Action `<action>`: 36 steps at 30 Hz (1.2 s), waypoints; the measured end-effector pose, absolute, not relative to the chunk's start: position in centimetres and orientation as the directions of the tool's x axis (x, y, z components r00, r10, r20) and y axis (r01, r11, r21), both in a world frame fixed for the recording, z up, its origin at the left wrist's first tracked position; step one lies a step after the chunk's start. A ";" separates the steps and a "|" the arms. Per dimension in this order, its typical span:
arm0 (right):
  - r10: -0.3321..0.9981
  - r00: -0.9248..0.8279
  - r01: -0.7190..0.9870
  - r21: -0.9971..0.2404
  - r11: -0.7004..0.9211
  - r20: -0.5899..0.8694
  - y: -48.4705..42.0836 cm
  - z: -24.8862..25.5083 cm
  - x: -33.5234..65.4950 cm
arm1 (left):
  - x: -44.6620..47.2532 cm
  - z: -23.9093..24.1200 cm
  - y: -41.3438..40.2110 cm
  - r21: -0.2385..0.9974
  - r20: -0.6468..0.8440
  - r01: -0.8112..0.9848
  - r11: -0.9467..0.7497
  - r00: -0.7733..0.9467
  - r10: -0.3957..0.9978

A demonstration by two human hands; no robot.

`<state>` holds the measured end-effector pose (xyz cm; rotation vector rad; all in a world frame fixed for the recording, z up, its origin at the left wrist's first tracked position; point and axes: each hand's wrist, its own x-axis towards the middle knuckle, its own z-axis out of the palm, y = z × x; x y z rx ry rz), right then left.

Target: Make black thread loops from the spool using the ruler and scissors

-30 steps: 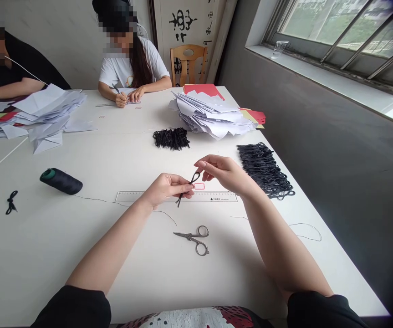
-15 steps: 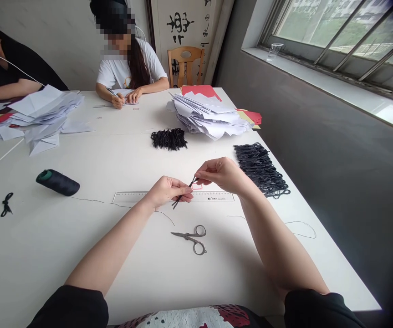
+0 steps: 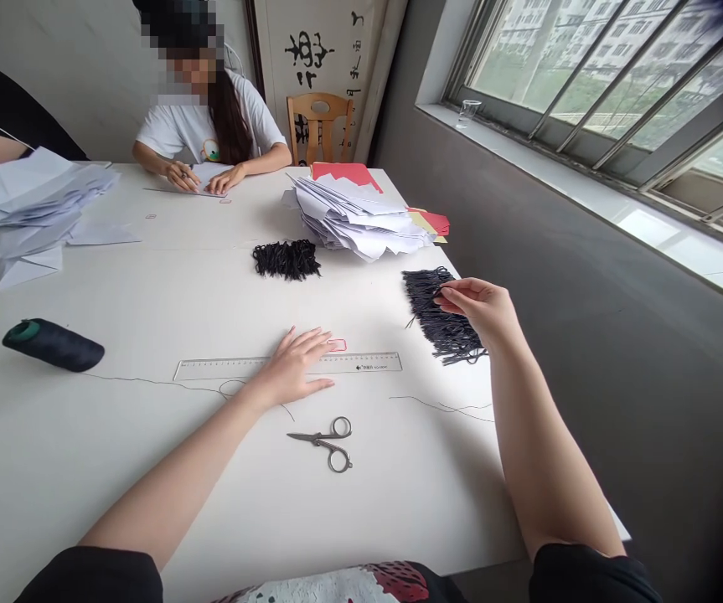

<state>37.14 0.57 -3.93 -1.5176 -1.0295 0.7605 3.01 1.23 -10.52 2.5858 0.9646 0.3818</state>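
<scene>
My left hand [image 3: 291, 366] lies flat and open on the white table [image 3: 116, 452], its fingers over a clear plastic ruler [image 3: 361, 363] and close to a small red-outlined paper square [image 3: 337, 344]. My right hand [image 3: 477, 310] hangs at the edge of a flat pile of black cord loops [image 3: 442, 322], its fingertips pinched on a short black cord. Below the ruler, folding scissors [image 3: 327, 444] lie closed, and neither hand touches them. A fine dark thread [image 3: 436, 406] trails across the table.
A smaller black cord heap [image 3: 286, 260] sits beyond the ruler, before a tall stack of folded white paper [image 3: 354, 218]. A dark thread spool [image 3: 53, 344] lies left. Another paper heap [image 3: 22, 201] lies far left. A seated person [image 3: 203, 126] writes across the table. The table's right edge is close.
My left hand has let go of the black cord and now lies flat on the ruler. My right hand has moved right, over the cord pile, with the cord at its fingertips.
</scene>
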 end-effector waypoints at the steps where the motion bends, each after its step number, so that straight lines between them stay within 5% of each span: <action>1: 0.880 0.469 0.191 -0.981 -0.017 0.076 0.8 -4.4 38.0 | 3.0 -10.8 1.3 0.391 0.106 0.590 -0.706 0.733 0.672; 11: 0.799 0.574 -0.047 -0.966 0.253 0.181 2.0 -6.0 40.8 | 3.0 -11.2 1.7 0.341 0.078 0.631 -0.697 0.719 0.690; 19: 0.694 0.710 0.202 -0.979 -0.041 0.117 2.9 -9.8 41.9 | 3.0 -11.9 1.8 0.332 0.106 0.630 -0.702 0.715 0.691; 29: 0.602 0.763 0.537 -0.749 -0.389 0.235 2.3 -12.3 44.0 | 3.1 -11.5 1.7 0.342 0.101 0.631 -0.696 0.712 0.695; 36: 0.573 0.736 0.608 -0.723 -0.327 0.360 2.1 -12.1 43.4 | 3.3 -11.6 1.6 0.345 0.108 0.634 -0.692 0.705 0.701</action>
